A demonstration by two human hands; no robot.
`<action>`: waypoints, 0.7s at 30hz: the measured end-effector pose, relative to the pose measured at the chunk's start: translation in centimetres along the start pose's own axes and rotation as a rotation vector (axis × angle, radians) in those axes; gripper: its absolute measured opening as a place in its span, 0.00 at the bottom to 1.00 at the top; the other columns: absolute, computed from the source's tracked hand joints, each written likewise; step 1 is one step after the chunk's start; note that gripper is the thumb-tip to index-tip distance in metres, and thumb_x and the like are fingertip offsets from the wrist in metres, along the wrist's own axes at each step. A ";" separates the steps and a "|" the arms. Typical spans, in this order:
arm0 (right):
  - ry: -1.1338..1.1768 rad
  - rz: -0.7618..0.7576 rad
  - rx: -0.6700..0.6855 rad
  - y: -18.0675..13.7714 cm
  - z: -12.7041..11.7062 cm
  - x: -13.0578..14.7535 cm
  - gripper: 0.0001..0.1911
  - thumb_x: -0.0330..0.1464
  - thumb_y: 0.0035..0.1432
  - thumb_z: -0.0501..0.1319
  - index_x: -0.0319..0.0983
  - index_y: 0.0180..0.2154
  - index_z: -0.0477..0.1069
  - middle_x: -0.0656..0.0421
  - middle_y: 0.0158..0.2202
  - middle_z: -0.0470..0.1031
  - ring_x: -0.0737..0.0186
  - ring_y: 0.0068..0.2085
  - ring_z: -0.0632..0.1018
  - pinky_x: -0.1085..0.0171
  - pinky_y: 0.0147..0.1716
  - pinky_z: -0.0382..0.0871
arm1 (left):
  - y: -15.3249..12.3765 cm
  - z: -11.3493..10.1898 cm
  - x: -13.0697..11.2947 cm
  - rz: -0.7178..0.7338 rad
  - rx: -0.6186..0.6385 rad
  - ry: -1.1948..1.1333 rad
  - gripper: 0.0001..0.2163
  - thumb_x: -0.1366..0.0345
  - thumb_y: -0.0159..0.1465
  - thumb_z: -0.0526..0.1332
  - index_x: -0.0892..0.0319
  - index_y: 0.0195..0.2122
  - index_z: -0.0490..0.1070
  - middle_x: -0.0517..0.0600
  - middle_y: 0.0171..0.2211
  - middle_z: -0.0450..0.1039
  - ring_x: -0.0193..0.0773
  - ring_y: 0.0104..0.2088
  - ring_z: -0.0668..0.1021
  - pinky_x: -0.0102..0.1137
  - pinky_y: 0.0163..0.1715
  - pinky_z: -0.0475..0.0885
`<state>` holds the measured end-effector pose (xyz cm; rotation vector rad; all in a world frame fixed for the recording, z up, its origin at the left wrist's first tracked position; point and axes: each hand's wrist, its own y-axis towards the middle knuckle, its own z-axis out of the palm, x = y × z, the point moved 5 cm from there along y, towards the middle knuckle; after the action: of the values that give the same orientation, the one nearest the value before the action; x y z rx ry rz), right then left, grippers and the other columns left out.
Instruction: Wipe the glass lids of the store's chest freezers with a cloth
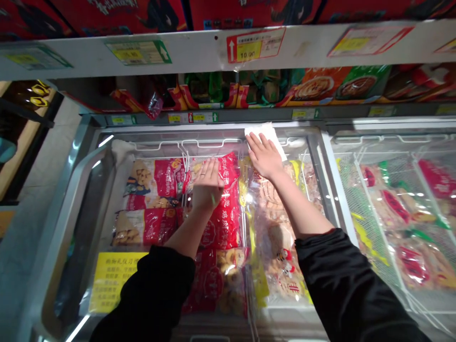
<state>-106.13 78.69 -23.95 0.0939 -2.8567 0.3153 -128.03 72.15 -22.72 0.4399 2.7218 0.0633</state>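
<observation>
Where the glass lid of the chest freezer meets its far rim, a white cloth is pressed flat beneath the right hand. That hand's fingers are stretched out and slightly spread, so the cloth is pinned under palm and fingertips rather than gripped. The left hand is laid open and flat on the same glass, fingers together, just beside the right hand and nearer, with nothing held. Red bags of frozen food are seen under the glass below it, and paler bags beneath the right forearm. A second freezer is set to the right, and price tags are fixed on the shelf edge above.
</observation>
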 end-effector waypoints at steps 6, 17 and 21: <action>-0.013 -0.057 0.003 -3.1 0.0 -1.7 0.36 0.41 0.77 0.39 0.46 0.81 0.47 0.65 0.82 0.48 0.52 0.81 0.49 0.43 0.80 0.47 | 0.0 0.0 0.2 -0.040 0.013 -0.028 0.36 0.75 0.70 0.52 0.55 0.79 0.54 0.52 0.75 0.63 0.45 0.78 0.62 0.51 0.78 0.62; -0.022 0.081 0.015 -0.5 -0.8 -2.2 0.38 0.39 0.75 0.40 0.38 0.81 0.45 0.59 0.83 0.45 0.48 0.82 0.48 0.41 0.80 0.46 | 0.4 0.2 0.3 -0.045 0.085 0.016 0.32 0.71 0.72 0.52 0.60 0.78 0.59 0.55 0.76 0.62 0.48 0.77 0.63 0.47 0.79 0.59; -0.017 -0.022 0.057 -2.4 -0.8 -2.6 0.37 0.39 0.76 0.40 0.39 0.81 0.45 0.62 0.83 0.45 0.52 0.82 0.47 0.45 0.80 0.45 | 0.4 0.0 0.1 -0.043 0.088 0.031 0.31 0.72 0.72 0.52 0.61 0.78 0.59 0.58 0.76 0.62 0.51 0.77 0.63 0.50 0.78 0.60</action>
<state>-103.25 76.59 -23.42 0.1390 -2.8615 0.3941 -128.00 72.59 -22.70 0.4079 2.7713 -0.0626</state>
